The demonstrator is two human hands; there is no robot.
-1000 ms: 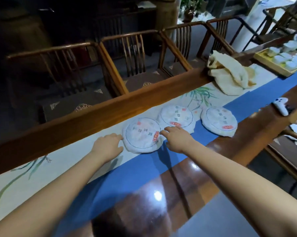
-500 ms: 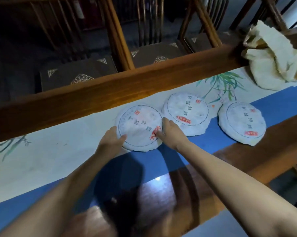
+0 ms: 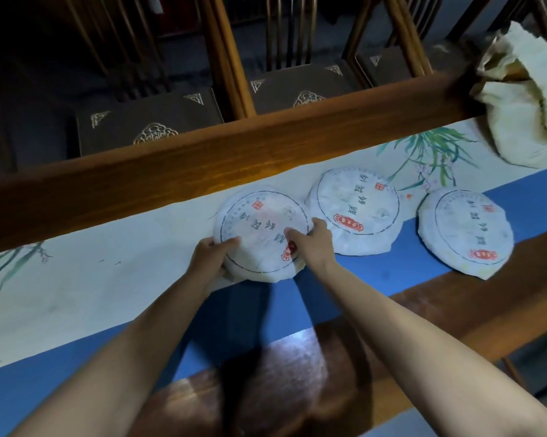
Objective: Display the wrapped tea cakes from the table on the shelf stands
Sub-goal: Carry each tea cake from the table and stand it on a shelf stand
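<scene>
Three round tea cakes in white printed paper lie in a row on the table runner (image 3: 77,294). The left tea cake (image 3: 259,228) is held from both sides. My left hand (image 3: 210,257) grips its left edge, thumb on top and fingers under the rim. My right hand (image 3: 316,241) grips its right edge, thumb on the paper face. Its near edge looks slightly raised off the runner. The middle tea cake (image 3: 357,209) touches it on the right. Further right lies the right tea cake (image 3: 464,231), apart from both hands. No shelf or stands are in view.
The wooden table (image 3: 171,175) has a raised far rail; chairs with dark cushions (image 3: 146,121) stand behind it. A crumpled cream cloth (image 3: 524,99) lies at the far right on the runner. The near table edge is glossy brown wood (image 3: 281,389).
Both hands have closed in on the left tea cake: from resting beside it, they now grip its two edges. The camera has moved closer and tilted down.
</scene>
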